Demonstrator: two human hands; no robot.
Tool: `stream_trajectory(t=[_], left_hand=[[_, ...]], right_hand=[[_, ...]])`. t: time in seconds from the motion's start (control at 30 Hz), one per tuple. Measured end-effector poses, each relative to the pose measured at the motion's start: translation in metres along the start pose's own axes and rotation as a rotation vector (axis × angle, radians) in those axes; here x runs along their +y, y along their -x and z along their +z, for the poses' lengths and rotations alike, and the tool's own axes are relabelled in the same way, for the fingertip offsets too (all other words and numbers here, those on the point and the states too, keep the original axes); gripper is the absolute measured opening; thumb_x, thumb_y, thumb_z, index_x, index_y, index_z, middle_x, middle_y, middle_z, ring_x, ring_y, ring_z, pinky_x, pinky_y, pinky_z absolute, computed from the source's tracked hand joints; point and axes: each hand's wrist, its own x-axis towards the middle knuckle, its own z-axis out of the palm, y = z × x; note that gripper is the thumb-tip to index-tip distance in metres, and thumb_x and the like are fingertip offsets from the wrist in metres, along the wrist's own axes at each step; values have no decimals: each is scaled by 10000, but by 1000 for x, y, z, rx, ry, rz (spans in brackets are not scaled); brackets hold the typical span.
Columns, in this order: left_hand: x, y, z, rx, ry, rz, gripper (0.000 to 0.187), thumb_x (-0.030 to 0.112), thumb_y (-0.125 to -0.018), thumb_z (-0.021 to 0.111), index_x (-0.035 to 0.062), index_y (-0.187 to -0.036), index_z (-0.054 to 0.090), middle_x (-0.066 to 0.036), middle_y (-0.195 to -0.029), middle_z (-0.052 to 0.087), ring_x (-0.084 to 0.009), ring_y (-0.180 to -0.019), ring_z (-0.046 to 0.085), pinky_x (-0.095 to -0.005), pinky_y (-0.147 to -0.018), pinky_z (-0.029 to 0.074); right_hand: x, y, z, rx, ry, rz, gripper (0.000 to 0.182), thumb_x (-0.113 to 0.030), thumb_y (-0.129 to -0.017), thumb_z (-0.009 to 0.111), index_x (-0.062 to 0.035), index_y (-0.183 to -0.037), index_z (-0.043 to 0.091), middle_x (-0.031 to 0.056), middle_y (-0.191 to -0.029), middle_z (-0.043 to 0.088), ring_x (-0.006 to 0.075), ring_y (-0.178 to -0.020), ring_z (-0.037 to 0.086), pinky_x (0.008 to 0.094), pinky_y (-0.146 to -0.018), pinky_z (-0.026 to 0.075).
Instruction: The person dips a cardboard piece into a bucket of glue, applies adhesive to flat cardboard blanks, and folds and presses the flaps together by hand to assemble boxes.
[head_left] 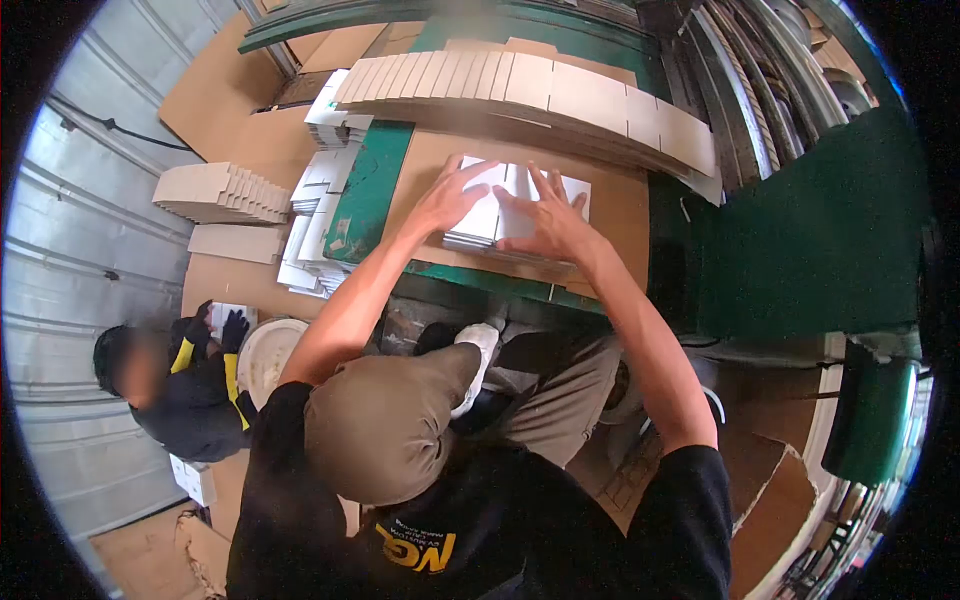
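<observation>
A low stack of white flat card blanks (484, 220) lies in front of me, with dark slits across its top. My left hand (452, 198) is at the stack's left side, its fingers stretched out toward the far corner and touching the top. My right hand (548, 214) rests on the right part of the stack with its fingers spread apart. Parts of the stack are hidden beneath both hands. Under it lies a brown cardboard sheet (622, 225) on the green machine table (372, 180).
A long fanned row of card blanks (520, 82) stretches behind the stack. More white stacks (312, 235) stand left of the table. Green machinery (810, 240) borders the right. At lower left sits a co-worker (185, 405) in dark gloves, near a round pale tub (268, 355).
</observation>
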Motion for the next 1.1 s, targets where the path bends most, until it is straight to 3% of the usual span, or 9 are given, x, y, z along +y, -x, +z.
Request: stream_trajectory(t=[0.17, 0.23, 0.53, 0.63, 0.67, 0.73, 0.83, 0.97, 1.1], left_hand=[[0, -4, -2, -64, -16, 64, 524, 287, -1025, 569, 234, -1545, 528, -306, -1583, 362, -467, -1513, 314, -500, -1236, 303], [3, -1, 0, 50, -89, 99, 507, 247, -977, 611, 208, -1482, 598, -256, -1473, 488, -420, -1373, 505, -460, -1168, 409], [-32, -12, 7, 41, -209, 158, 637, 382, -1003, 624, 240, -1597, 444, -306, -1562, 431, -476, -1425, 447, -508, -1219, 320], [-10, -7, -2, -35, 16, -49, 961, 468, -971, 651, 78, -1681, 135, -253, -1673, 315, -432, -1521, 342, -421, -1246, 289], [-15, -7, -1, -7, 14, -81, 1016, 515, -972, 646, 60, -1679, 76, -294, -1654, 318, -434, -1520, 346, -423, -1250, 276], [-8, -8, -6, -57, 90, -220, 1167, 594, -932, 682, -33, -1655, 13, -315, -1658, 291, -410, -1513, 369, -433, -1240, 297], [40, 6, -31, -232, 263, -451, 1205, 603, -901, 716, -62, -1645, 41, -302, -1645, 327, -373, -1511, 372, -435, -1239, 290], [0, -5, -24, -271, 501, -602, 1217, 606, -849, 774, -65, -1635, 132, -275, -1600, 414, -307, -1459, 439, -435, -1215, 323], [21, 0, -28, -246, 682, -501, 865, 508, -836, 840, -26, -1449, 544, -170, -1381, 631, -254, -1275, 609, -361, -1080, 475]], right_hand=[[-3, 0, -6, -5, -26, 8, 980, -725, -717, 799, -461, -1577, 411, 165, -1744, 94, 525, -1575, 42, 891, -1098, 174], [-11, 10, -8, 8, -42, 1, 967, -703, -726, 805, -455, -1575, 417, 170, -1738, 118, 521, -1577, 35, 895, -1097, 164], [-21, 34, 19, 139, -170, -41, 620, -735, -857, 661, -485, -1423, 612, 170, -1711, 222, 454, -1589, 113, 889, -1104, 101], [20, 17, 44, 628, -470, -81, 729, -605, -865, 741, -165, -1438, 645, 246, -1599, 430, 456, -1497, 365, 583, -1196, 343], [27, 26, 37, 641, -459, -88, 729, -605, -865, 741, -165, -1438, 645, 246, -1599, 430, 456, -1497, 365, 583, -1196, 343], [39, 46, 41, 941, -815, 248, 762, -564, -864, 762, 13, -1351, 659, 259, -1407, 621, 466, -1315, 571, 444, -1083, 474], [69, 20, 88, 503, -1023, 295, 707, -401, -888, 790, 51, -1385, 570, 207, -1254, 674, 316, -1162, 661, 445, -991, 533], [54, 27, 76, 440, -1187, 662, 723, -465, -813, 831, 70, -1268, 661, 217, -1118, 737, 340, -1049, 708, 453, -899, 546], [62, 49, 50, 311, -1545, 503, 752, -327, -760, 891, 70, -1328, 601, 156, -1178, 701, 273, -1079, 687, 417, -906, 553]])
